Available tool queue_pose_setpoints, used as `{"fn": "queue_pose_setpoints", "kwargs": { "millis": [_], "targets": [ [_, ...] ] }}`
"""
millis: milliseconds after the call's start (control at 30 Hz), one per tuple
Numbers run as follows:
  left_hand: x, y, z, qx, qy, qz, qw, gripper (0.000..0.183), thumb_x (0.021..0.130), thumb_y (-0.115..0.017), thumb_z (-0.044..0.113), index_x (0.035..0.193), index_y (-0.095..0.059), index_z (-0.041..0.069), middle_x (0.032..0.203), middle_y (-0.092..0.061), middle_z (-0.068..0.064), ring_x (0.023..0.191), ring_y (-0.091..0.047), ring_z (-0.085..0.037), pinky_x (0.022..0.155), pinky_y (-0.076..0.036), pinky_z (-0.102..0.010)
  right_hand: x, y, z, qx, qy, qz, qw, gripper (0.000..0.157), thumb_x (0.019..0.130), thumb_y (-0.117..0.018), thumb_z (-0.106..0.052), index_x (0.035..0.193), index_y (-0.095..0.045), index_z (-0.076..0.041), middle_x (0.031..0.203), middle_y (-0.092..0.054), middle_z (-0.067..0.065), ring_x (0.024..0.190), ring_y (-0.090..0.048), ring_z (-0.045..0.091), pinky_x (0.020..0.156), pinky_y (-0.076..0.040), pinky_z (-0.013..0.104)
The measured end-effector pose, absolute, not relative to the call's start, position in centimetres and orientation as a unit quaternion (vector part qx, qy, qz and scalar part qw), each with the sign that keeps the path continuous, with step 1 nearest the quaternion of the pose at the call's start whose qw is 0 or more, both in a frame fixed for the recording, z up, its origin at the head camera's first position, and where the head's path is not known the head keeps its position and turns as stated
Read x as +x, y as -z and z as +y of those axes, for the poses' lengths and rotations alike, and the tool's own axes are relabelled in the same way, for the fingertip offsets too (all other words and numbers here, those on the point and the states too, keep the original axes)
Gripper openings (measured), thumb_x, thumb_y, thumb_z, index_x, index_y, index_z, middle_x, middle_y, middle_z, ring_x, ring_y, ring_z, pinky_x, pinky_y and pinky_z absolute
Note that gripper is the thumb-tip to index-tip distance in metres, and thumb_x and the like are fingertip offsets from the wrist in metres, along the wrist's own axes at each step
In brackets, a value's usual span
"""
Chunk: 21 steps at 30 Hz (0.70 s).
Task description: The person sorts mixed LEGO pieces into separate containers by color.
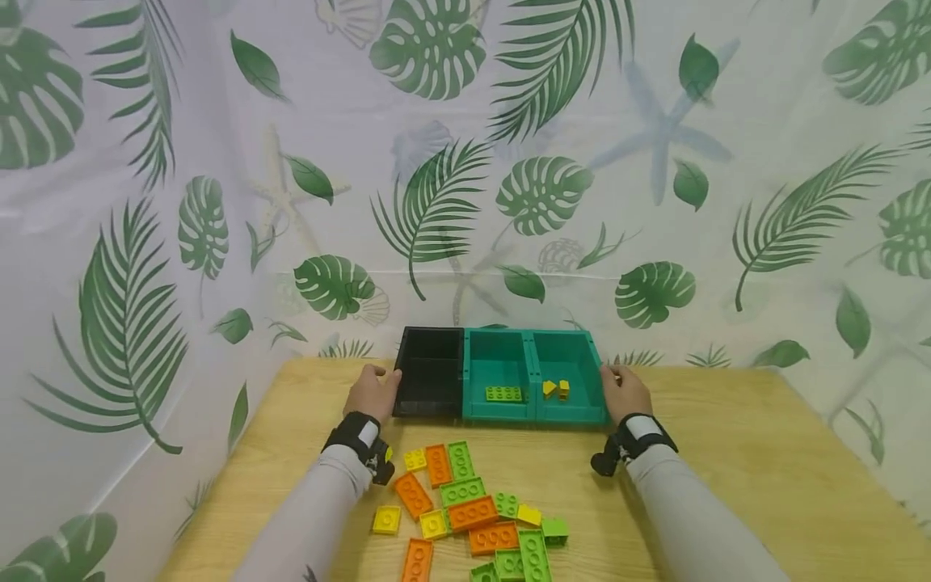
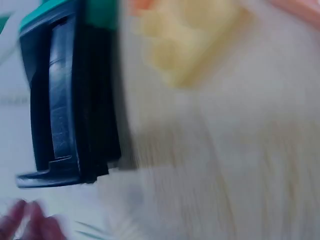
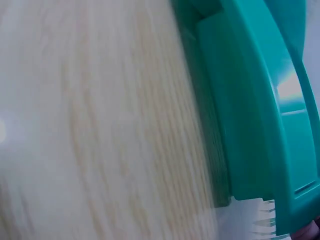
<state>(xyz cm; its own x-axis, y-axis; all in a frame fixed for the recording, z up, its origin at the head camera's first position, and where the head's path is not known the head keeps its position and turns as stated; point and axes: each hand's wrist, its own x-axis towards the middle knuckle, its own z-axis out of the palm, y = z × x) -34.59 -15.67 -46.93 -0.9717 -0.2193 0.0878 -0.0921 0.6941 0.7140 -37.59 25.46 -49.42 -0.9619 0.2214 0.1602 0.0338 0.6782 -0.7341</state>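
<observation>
Three bins stand side by side: a black bin [image 1: 429, 388], a middle teal bin [image 1: 496, 364] and a right teal bin [image 1: 567, 360]. At the black bin's outer side is my left hand [image 1: 372, 394], its fingertips beside the wall; the left wrist view shows the fingers [image 2: 35, 222] just past the bin's end. My right hand [image 1: 625, 394] is against the outer side of the right teal bin, with a fingertip [image 3: 307, 231] at its rim in the right wrist view. A green brick [image 1: 504, 394] lies in the middle bin, small yellow bricks [image 1: 556, 390] in the right one.
In front of the bins, between the forearms, lies a loose spread of toy bricks, among them an orange brick [image 1: 473, 513], a yellow brick [image 1: 386, 520] and a green brick [image 1: 534, 556]. A leaf-patterned sheet [image 1: 465, 202] hangs close behind the bins at the wooden table's [image 1: 727, 453] back edge.
</observation>
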Motion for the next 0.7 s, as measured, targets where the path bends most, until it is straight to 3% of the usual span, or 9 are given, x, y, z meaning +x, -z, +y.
{"fn": "queue_pose_setpoints", "kwargs": {
  "millis": [100, 167, 233, 367, 533, 700],
  "targets": [
    [-33.7, 46.5, -14.8, 0.006, 0.307, -0.948, 0.083, 0.027, 0.095, -0.063, 0.035, 0.099, -0.064, 0.008, 0.081, -0.067, -0.009, 0.07, -0.06, -0.024, 0.06, -0.046, -0.036, -37.6, 49.5, 25.7, -0.091, -0.415, -0.899, 0.109, 0.062, 0.104, -0.035, -0.051, 0.133, -0.054, 0.001, 0.124, -0.058, 0.028, 0.11, -0.055, 0.042, 0.09, -0.045, 0.054],
    [-32.9, 46.4, -14.1, -0.079, 0.259, -0.962, 0.045, 0.021, 0.09, -0.071, 0.031, 0.093, -0.067, 0.01, 0.078, -0.065, -0.004, 0.067, -0.056, -0.018, 0.06, -0.046, -0.032, -37.7, 49.6, 25.9, -0.1, -0.422, -0.895, 0.102, 0.062, 0.103, -0.037, -0.052, 0.128, -0.056, 0.001, 0.125, -0.057, 0.028, 0.111, -0.055, 0.043, 0.09, -0.045, 0.054],
    [-32.1, 46.6, -13.5, -0.159, 0.217, -0.963, -0.01, 0.025, 0.084, -0.078, 0.031, 0.097, -0.071, 0.011, 0.085, -0.066, -0.002, 0.073, -0.056, -0.015, 0.065, -0.049, -0.031, -37.7, 49.6, 25.9, -0.1, -0.431, -0.892, 0.09, 0.059, 0.103, -0.038, -0.05, 0.128, -0.056, 0.001, 0.129, -0.056, 0.029, 0.114, -0.053, 0.044, 0.092, -0.044, 0.055],
    [-30.9, 47.3, -12.6, -0.235, 0.155, -0.955, -0.095, 0.053, 0.073, -0.086, 0.038, 0.118, -0.069, 0.014, 0.102, -0.067, -0.003, 0.089, -0.06, -0.017, 0.08, -0.052, -0.034, -37.9, 49.3, 25.5, -0.09, -0.444, -0.889, 0.072, 0.055, 0.103, -0.038, -0.043, 0.134, -0.054, -0.001, 0.138, -0.05, 0.028, 0.123, -0.049, 0.045, 0.1, -0.042, 0.057],
    [-30.6, 48.0, -11.7, -0.237, 0.141, -0.955, -0.109, 0.063, 0.069, -0.088, 0.04, 0.122, -0.066, 0.017, 0.109, -0.068, -0.001, 0.099, -0.06, -0.021, 0.088, -0.051, -0.037, -37.7, 48.4, 25.1, -0.095, -0.452, -0.885, 0.055, 0.052, 0.104, -0.039, -0.04, 0.135, -0.053, 0.0, 0.14, -0.049, 0.028, 0.124, -0.047, 0.046, 0.102, -0.041, 0.057],
    [-30.9, 48.2, -11.2, -0.227, 0.166, -0.952, -0.121, 0.063, 0.068, -0.089, 0.036, 0.122, -0.065, 0.012, 0.118, -0.067, -0.006, 0.106, -0.06, -0.025, 0.092, -0.05, -0.039, -37.5, 48.1, 24.9, -0.102, -0.47, -0.875, 0.046, 0.051, 0.104, -0.038, -0.038, 0.134, -0.053, 0.0, 0.142, -0.046, 0.027, 0.123, -0.047, 0.045, 0.101, -0.04, 0.056]
  ]
}}
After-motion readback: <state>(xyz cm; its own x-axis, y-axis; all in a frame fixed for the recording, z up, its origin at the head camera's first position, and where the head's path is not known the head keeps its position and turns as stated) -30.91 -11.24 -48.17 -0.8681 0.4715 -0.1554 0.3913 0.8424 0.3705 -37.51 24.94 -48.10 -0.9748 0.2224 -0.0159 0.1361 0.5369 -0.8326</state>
